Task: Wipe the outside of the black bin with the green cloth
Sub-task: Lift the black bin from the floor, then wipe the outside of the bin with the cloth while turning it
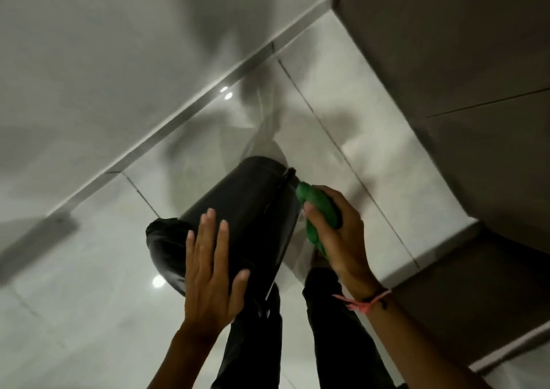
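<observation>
The black bin (253, 210) lies tilted in the middle of the view, its base pointing away from me and its rim with a black liner toward me at the lower left. My left hand (212, 266) rests flat on the bin's upper side, fingers spread. My right hand (336, 228) grips the bunched green cloth (317, 210) and presses it against the bin's right side, close to a small black foot pedal (290, 174) at the base.
A glossy pale tiled floor (342, 97) lies under the bin. A white wall (104, 46) with a skirting strip runs along the left. A grey cabinet or counter (461, 46) stands on the right. My dark-trousered legs (327, 329) are below the bin.
</observation>
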`<move>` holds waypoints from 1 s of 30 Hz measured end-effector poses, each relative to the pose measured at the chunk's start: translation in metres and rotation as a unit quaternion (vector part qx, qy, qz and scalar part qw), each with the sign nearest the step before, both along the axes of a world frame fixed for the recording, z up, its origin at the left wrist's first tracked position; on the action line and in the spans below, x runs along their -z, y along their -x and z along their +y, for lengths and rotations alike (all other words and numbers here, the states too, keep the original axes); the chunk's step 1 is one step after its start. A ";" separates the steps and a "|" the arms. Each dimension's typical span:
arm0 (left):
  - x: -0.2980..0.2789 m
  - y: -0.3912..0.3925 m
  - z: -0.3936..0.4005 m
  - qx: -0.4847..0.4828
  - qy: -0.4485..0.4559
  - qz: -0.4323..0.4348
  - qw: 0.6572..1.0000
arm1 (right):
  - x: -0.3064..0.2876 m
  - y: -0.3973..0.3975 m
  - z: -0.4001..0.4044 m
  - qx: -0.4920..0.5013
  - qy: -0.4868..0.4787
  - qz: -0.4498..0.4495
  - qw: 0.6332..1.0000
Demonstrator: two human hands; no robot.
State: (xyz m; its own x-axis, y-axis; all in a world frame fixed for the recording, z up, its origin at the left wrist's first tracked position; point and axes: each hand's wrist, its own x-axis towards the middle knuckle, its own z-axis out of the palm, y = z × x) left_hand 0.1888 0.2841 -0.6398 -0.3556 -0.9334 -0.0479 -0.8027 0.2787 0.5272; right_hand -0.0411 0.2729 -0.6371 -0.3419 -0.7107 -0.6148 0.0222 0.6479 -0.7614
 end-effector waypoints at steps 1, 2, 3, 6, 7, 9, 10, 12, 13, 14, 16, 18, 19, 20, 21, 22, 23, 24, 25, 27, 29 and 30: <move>0.001 0.001 -0.002 -0.022 0.008 0.013 1.000 | 0.000 -0.010 0.003 -0.020 0.011 0.001 1.000; 0.003 0.003 -0.004 -0.043 0.015 0.023 0.999 | 0.001 -0.020 0.006 -0.039 0.027 0.002 0.999; 0.006 0.004 -0.006 -0.062 0.023 0.027 0.997 | 0.002 -0.030 0.008 -0.068 0.045 0.007 0.997; 0.015 0.008 -0.015 -0.113 0.046 0.041 0.992 | 0.009 -0.056 0.010 -0.190 0.089 0.031 0.977; 0.017 0.009 -0.018 -0.123 0.053 0.047 0.990 | 0.014 -0.062 0.008 -0.229 0.098 0.041 0.968; 0.019 0.011 -0.024 -0.129 0.067 0.058 0.988 | 0.024 -0.069 0.003 -0.263 0.117 0.061 0.956; 0.020 0.011 -0.026 -0.129 0.071 0.065 0.987 | 0.029 -0.070 -0.001 -0.265 0.130 0.077 0.952; 0.021 0.010 -0.028 -0.108 0.073 0.076 0.989 | 0.036 -0.072 -0.009 -0.274 0.151 0.122 0.942; 0.022 0.007 -0.027 -0.086 0.078 0.078 0.990 | 0.041 -0.071 -0.013 -0.282 0.155 0.153 0.935; 0.024 0.004 -0.025 -0.065 0.087 0.075 0.991 | 0.049 -0.068 -0.019 -0.291 0.145 0.189 0.927; 0.028 -0.006 -0.019 -0.057 0.093 0.046 0.993 | 0.080 -0.057 -0.034 -0.292 0.073 0.225 0.927; 0.029 -0.013 -0.010 -0.112 0.065 -0.012 0.991 | 0.107 -0.043 -0.051 -0.257 -0.033 0.184 0.948; 0.028 -0.015 -0.009 -0.151 0.046 -0.032 0.987 | 0.111 -0.038 -0.056 -0.228 -0.060 0.160 0.959; 0.028 -0.014 -0.010 -0.184 0.028 -0.039 0.982 | 0.109 -0.039 -0.057 -0.215 -0.066 0.132 0.965; 0.026 -0.011 -0.014 -0.205 0.014 -0.038 0.978 | 0.092 -0.047 -0.054 -0.222 -0.049 0.105 0.968; 0.025 -0.008 -0.020 -0.211 0.007 -0.036 0.977 | 0.074 -0.058 -0.047 -0.242 -0.019 0.095 0.966; 0.025 -0.005 -0.026 -0.206 0.007 -0.038 0.978 | 0.052 -0.071 -0.038 -0.261 0.021 0.083 0.962; 0.025 -0.005 -0.029 -0.194 0.010 -0.043 0.980 | 0.037 -0.080 -0.027 -0.275 0.060 0.066 0.957; 0.026 -0.007 -0.029 -0.177 0.012 -0.047 0.983 | 0.030 -0.087 -0.016 -0.286 0.089 0.060 0.952; 0.028 -0.017 -0.022 -0.153 0.012 -0.047 0.987 | 0.044 -0.085 -0.009 -0.293 0.101 0.086 0.947; 0.031 -0.028 -0.017 -0.147 0.010 -0.043 0.988 | 0.086 -0.068 -0.026 -0.248 0.050 0.146 0.957; 0.032 -0.029 -0.018 -0.143 0.010 -0.047 0.989 | 0.106 -0.058 -0.039 -0.208 -0.008 0.163 0.964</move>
State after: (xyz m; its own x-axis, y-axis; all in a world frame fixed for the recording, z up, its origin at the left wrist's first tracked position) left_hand 0.2180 0.2665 -0.6721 -0.0724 -0.9962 -0.0480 -0.8958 0.0438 0.4423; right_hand 0.0166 0.2343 -0.7428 -0.2055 -0.8192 -0.5355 -0.4811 0.5610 -0.6737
